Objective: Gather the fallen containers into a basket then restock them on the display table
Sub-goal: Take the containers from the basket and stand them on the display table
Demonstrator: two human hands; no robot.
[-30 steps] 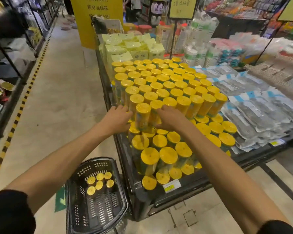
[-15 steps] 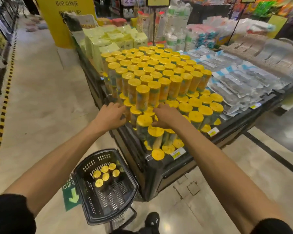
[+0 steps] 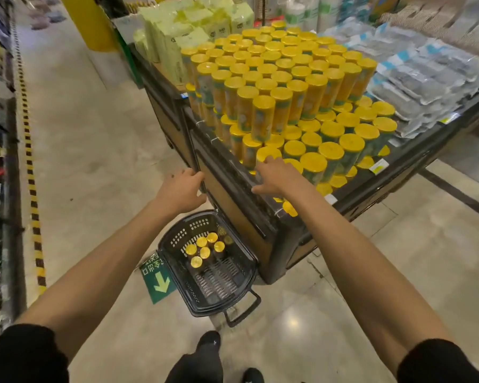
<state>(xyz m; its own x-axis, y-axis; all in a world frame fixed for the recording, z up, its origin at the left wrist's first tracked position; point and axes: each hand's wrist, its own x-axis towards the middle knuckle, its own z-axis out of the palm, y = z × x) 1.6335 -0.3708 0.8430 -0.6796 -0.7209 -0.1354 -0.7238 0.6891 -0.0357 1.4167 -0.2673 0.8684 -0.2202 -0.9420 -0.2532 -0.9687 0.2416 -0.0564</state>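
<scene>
Black-rimmed display surface (image 3: 398, 175) fills the upper right of the head view. It carries a dense block of yellow-lidded containers (image 3: 288, 87) standing upright in two tiers, the taller tier behind and a lower tier along the near edge. Pale green packets lie beyond the block, and clear packets of grey goods lie to its right.

On the floor just beside the near corner of the surface stands a dark plastic basket (image 3: 177, 239). It is partly over a green arrow sticker (image 3: 158, 277). A handful of basket containers (image 3: 205, 248) stand upright at its far end, lids up, and the near half of its slatted bottom is bare.

The person's right grip (image 3: 274, 176) is spread, with straight fingers reaching to the lid of a front container in the lower tier and the thumb out to the side. It clasps nothing. The left grip (image 3: 181, 189) sits at the corner of the surface with its fingers loosely curled against the rim. It holds nothing that can be seen.

Judged from this layout, gathering is done and restocking is in hand. The right grip appears to be steadying the front row, while stock waits in the basket below.

The next move calls for lowering a grip into the basket and closing it round one container's body. That container should then be lifted clear of its neighbours and set upright in the lower tier without nudging the closely packed stack.
</scene>
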